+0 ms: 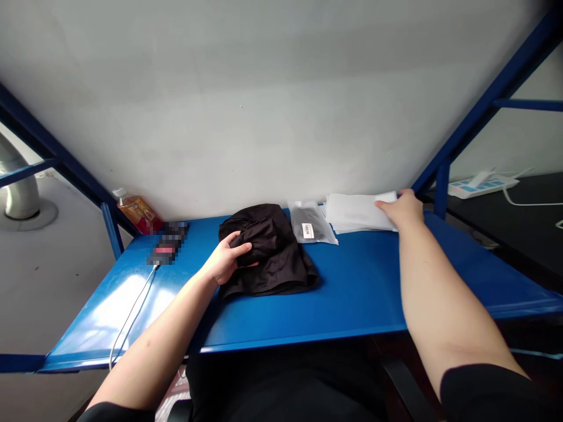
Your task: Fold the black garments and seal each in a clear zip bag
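Observation:
My left hand (226, 258) is closed on a bunched fold of black cloth (277, 266), which looks like a garment. The cloth lies crumpled on the blue desk (356, 293), wider and flatter toward its front edge. Farther right, my right hand (404, 210) grips the right end of a stack of flat white bags (358, 212), its thumb on top; the other fingers are partly hidden. Between the cloth and the stack lies a frosted plastic bag (311, 221) with something dark inside and a white barcode label.
At the left back leans a bottle of amber drink (138, 211), beside a blurred dark device (168, 243) with a white cable (134, 319). Blue metal frame bars (479, 114) rise at both sides, and a wall (246, 117) stands behind. A power strip (479, 186) sits beyond the right frame.

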### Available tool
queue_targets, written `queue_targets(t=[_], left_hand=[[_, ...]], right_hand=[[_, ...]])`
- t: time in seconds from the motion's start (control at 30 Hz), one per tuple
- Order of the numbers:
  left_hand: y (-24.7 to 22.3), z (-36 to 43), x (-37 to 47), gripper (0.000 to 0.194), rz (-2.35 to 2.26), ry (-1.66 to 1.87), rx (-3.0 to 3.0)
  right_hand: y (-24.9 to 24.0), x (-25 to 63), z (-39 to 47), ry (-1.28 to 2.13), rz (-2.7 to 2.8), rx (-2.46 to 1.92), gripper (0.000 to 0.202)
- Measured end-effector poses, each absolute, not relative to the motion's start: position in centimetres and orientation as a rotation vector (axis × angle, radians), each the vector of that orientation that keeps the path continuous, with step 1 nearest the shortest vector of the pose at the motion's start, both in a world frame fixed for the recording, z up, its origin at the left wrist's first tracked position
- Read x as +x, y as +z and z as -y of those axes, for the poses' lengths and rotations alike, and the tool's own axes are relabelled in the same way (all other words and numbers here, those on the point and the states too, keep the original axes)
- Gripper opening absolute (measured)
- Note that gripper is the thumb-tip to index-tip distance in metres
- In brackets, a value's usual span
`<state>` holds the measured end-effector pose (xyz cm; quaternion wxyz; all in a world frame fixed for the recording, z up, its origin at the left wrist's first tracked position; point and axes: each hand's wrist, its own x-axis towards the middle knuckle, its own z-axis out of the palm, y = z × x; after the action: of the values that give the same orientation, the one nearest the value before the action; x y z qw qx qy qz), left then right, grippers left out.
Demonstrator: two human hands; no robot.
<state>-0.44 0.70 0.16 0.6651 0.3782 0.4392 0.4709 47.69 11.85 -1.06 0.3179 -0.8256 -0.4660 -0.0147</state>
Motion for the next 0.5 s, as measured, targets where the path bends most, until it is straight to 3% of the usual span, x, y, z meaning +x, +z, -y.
queue_targets(t=[0.1, 0.27, 0.5], left_hand=[[0.1, -0.7, -0.4, 0.056, -1.006, 1.060, 0.855], [0.1, -0.7, -0.5, 0.058, -1.015, 1.050, 0.868], [0.7, -0.5, -0.4, 0.052, -0.977, 1.020, 0.907]], right_hand=[[-1.8, 45.4, -12.3, -0.145, 1.220, -2.315, 0.069], [-3.7, 40.3, -13.8, 0.076, 1.758, -2.310, 0.073], [-5.3, 40.5, -14.5, 0.239, 1.991, -2.312, 0.083]])
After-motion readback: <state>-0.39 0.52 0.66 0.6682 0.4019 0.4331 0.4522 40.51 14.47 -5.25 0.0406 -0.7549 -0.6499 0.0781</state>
